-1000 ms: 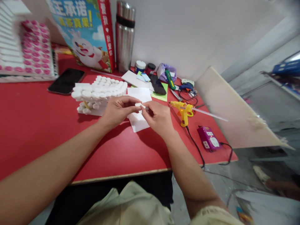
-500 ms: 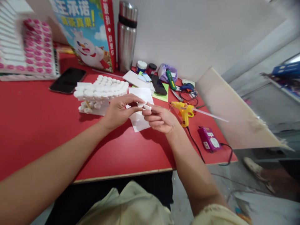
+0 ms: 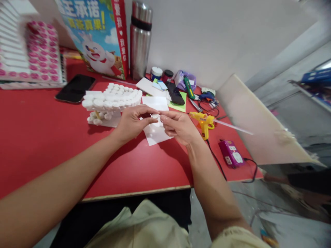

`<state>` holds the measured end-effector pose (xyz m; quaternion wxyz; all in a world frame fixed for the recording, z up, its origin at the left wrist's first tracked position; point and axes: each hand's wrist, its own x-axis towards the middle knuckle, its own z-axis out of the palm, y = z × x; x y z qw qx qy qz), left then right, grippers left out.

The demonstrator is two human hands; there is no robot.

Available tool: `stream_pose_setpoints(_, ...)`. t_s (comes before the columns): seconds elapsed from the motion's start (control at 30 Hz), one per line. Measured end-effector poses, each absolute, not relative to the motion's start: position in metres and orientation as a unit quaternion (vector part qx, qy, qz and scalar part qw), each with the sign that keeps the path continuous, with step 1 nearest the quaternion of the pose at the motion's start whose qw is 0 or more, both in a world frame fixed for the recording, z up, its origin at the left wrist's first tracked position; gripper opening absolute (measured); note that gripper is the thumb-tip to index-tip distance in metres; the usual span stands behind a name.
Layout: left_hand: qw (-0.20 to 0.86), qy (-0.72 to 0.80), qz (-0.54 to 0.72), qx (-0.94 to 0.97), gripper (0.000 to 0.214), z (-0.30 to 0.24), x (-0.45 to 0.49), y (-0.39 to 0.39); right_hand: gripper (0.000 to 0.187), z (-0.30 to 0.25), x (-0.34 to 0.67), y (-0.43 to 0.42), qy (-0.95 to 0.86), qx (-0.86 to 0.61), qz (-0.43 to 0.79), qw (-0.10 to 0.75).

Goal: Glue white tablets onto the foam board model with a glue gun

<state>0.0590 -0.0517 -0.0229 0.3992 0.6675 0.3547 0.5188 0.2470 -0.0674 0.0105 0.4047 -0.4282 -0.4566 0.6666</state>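
A small white piece (image 3: 155, 116), soft-looking and rounded, is between my hands; its exact kind is too small to tell. My left hand (image 3: 133, 120) pinches it between thumb and fingertips. Close against it, my right hand (image 3: 179, 126) has thumb and forefinger pressed together, with the other fingers curled; what they grip is mostly hidden. Below the hands lies a white sheet of paper (image 3: 154, 136). Just left of my left hand stands a white model (image 3: 111, 98) covered with rows of rounded white puffs on a flat base.
Right of my hands, a yellow glue gun (image 3: 204, 124) with a long glue stick rests near a purple power socket box (image 3: 231, 154). A steel flask (image 3: 141, 41), a phone (image 3: 75, 88), jars and a green cutter (image 3: 188, 88) sit on the red table (image 3: 46, 137). A person's leg shows at right.
My right hand has turned over slightly, its fingers curling more and its fingertips covering more of the white piece. My left hand stays nearly still. The other person's leg at right has shifted.
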Motion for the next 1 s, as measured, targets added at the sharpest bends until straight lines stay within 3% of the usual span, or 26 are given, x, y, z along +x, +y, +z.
stream_pose_setpoints(0.63, 0.508, 0.387, 0.529, 0.558, 0.018, -0.024, 0.065, -0.054, 0.008, -0.005, 0.24, -0.072, -0.707, -0.513, 0.2, 0.444)
stream_pose_setpoints(1.0, 0.565, 0.38, 0.529, 0.506, 0.03, -0.027, 0.067, -0.054, 0.014, -0.007, 0.237, -0.078, -0.763, -0.48, 0.091, 0.423)
